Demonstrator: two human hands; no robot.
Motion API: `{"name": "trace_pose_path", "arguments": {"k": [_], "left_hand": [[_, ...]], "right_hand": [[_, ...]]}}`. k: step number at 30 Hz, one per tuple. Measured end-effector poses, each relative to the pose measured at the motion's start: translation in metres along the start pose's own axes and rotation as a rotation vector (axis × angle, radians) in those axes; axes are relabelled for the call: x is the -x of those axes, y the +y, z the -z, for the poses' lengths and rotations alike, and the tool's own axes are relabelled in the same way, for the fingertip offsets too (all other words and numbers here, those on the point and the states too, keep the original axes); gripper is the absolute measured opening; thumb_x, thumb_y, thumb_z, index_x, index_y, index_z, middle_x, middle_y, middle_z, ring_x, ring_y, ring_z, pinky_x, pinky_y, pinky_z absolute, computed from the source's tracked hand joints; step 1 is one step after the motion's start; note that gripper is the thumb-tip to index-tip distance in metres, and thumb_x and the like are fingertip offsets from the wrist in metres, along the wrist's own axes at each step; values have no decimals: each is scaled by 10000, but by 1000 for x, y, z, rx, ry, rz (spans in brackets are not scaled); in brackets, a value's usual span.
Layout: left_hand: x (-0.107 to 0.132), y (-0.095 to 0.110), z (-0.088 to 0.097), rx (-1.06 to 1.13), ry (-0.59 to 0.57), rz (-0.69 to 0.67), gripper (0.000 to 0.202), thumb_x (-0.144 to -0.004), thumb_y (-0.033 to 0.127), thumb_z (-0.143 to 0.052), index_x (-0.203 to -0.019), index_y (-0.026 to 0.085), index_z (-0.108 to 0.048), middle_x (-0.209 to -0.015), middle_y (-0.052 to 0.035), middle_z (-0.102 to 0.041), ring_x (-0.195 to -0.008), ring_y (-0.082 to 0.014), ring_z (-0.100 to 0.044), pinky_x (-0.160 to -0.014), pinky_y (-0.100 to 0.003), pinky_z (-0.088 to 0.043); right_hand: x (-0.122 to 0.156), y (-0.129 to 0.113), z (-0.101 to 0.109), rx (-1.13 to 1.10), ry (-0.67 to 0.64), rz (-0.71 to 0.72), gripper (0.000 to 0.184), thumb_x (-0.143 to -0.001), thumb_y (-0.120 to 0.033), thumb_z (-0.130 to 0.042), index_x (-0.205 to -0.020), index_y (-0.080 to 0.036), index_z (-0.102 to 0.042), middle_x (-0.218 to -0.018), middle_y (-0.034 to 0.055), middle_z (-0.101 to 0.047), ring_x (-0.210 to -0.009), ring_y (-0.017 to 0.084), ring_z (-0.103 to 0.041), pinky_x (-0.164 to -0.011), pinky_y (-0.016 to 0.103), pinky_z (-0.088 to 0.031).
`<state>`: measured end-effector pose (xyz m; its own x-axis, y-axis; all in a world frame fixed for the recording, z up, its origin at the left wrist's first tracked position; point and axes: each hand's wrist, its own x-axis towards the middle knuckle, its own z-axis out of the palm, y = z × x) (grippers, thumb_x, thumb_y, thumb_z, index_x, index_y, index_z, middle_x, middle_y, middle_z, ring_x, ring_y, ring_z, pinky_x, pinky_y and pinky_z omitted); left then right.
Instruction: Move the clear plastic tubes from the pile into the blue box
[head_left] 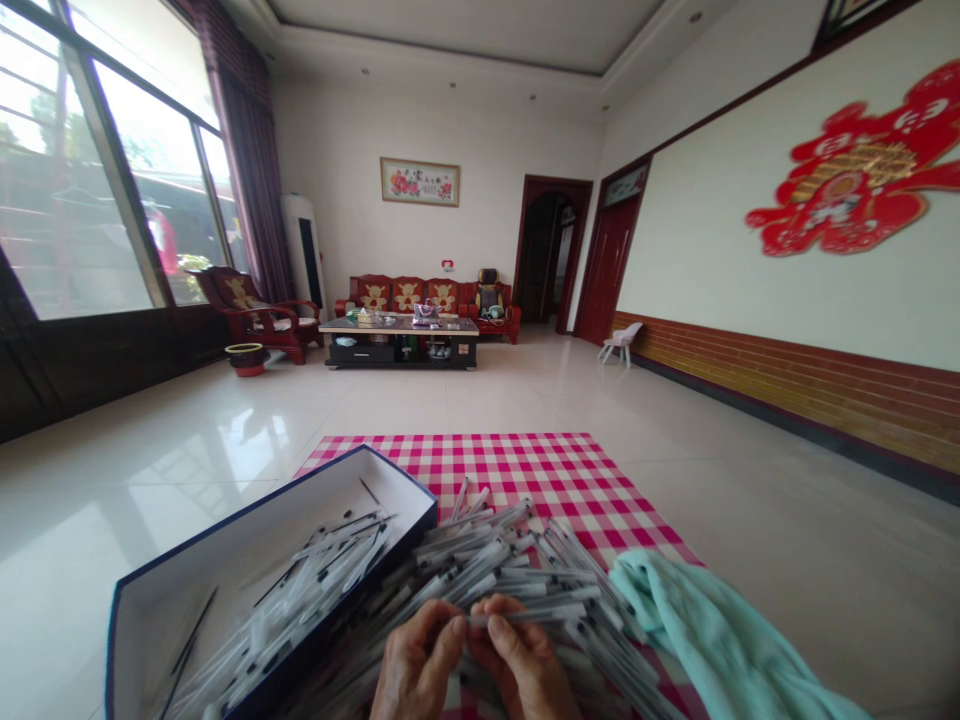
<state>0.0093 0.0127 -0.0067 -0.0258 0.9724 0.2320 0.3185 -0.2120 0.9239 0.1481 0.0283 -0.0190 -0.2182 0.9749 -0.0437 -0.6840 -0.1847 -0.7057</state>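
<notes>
While pale tubes (491,556) lie heaped on checked cloth (525,460), we see the left hand (421,655) and right hand (525,660) closed in a pinch on 1 slim tube (477,621).

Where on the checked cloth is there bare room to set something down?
The checked cloth is bare along its far edge, right of the box and beyond the green towel; nearer, the tube heap crowds it around the left hand and right hand.
</notes>
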Motion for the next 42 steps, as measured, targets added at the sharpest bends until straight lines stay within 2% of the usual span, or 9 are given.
{"name": "trace_pose_path", "arguments": {"k": [4, 9, 16, 22, 31, 34, 37, 39, 42], "left_hand": [[0, -6, -4, -15, 25, 58, 458, -858, 545, -428, -580, 187, -493, -507, 33, -458, -488, -106, -422, -474, -196, -336], [-1, -10, -6, -28, 21, 127, 521, -889, 549, -350, -531, 189, -470, -456, 33, -435, -449, -105, -408, -448, -201, -316], [0, -1, 1, 5, -18, 10, 406, -864, 514, -444, -739, 164, -607, -600, 11, -535, -584, -133, -489, -554, -204, -390], [0, -8, -1, -45, -30, 32, 416, -887, 509, -393, -649, 185, -502, -566, 28, -475, -543, -116, -451, -530, -203, -357], [-6, -17, -2, -31, 99, 110, 500, -886, 533, -353, -525, 195, -433, -467, 49, -403, -463, -99, -387, -475, -204, -311], [-8, -8, 10, -56, 163, 95, 468, -869, 530, -399, -558, 190, -478, -487, 47, -444, -476, -103, -422, -477, -202, -332], [-10, 2, 32, -242, 227, 67, 339, -850, 486, -463, -750, 199, -613, -582, 31, -579, -546, -136, -536, -535, -216, -400], [-13, 4, 51, -408, 338, 44, 258, -828, 431, -510, -892, 219, -643, -753, 5, -684, -688, -172, -631, -646, -243, -452], [-19, -2, 81, -668, 499, 3, 221, -830, 348, -494, -915, 210, -644, -889, -37, -709, -809, -210, -664, -712, -279, -474]], "right_hand": [[0, 3, 2, 21, -51, -14, 219, -665, -329, -792, -807, -208, -678, -763, 25, -715, -724, 188, -666, -720, 336, -515], [-1, 4, 5, 20, -48, -21, 196, -677, -302, -785, -815, -207, -685, -757, 9, -715, -708, 165, -660, -710, 299, -501], [0, -1, 1, -17, -45, -13, 196, -659, -305, -800, -795, -207, -698, -762, 13, -711, -732, 167, -651, -755, 311, -501], [0, 3, 3, -1, -63, -5, 186, -676, -309, -790, -800, -210, -694, -774, 12, -707, -727, 162, -652, -735, 302, -505], [-3, 5, 11, -3, 25, -38, 237, -646, -290, -817, -832, -198, -701, -859, 14, -722, -763, 154, -663, -721, 271, -516], [-4, 4, 12, -5, 48, -50, 257, -631, -297, -828, -831, -196, -702, -857, 15, -726, -763, 154, -666, -727, 276, -523], [-4, 4, 11, 10, 64, -39, 276, -609, -311, -838, -813, -190, -697, -833, 15, -721, -730, 150, -666, -692, 269, -530], [-3, 3, 10, 29, 77, -32, 293, -598, -324, -840, -810, -187, -691, -824, 18, -718, -716, 155, -667, -672, 272, -534], [-2, 3, 8, 48, 93, -27, 317, -589, -336, -843, -818, -186, -682, -832, 25, -716, -724, 167, -671, -675, 288, -538]]}}
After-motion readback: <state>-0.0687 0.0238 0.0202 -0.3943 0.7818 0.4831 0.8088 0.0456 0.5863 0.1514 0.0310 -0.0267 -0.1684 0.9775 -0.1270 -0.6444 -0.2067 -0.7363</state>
